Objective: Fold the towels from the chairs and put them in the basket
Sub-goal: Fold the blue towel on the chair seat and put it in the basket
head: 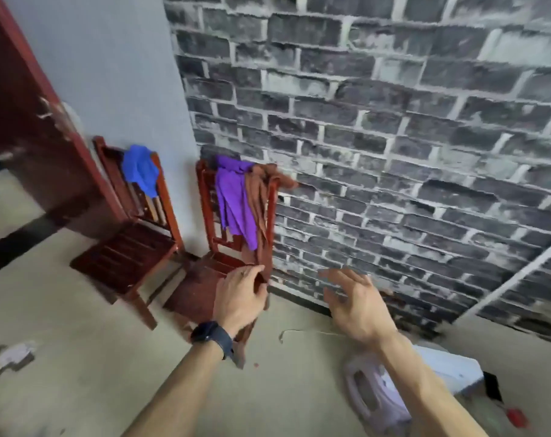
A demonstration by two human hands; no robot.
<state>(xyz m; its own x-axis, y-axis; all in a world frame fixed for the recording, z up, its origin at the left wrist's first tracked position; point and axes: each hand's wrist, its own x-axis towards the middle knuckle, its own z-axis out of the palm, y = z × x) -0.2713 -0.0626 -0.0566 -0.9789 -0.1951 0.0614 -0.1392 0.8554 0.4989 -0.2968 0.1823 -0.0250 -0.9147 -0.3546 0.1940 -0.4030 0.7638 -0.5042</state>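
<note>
The left hand (241, 298) grips the brown towel (257, 209) hanging on the right chair (201, 280), the right hand (353, 301) is open and empty, and pulling the towel off looks next.

left grip (241, 294) forward, fingers pinching brown towel (259, 216) | right grip (356, 304) raised, fingers spread

Two chairs (126, 257) (201, 282), three towels (140, 171) (233, 200) (260, 212), one basket (371, 402)
</note>
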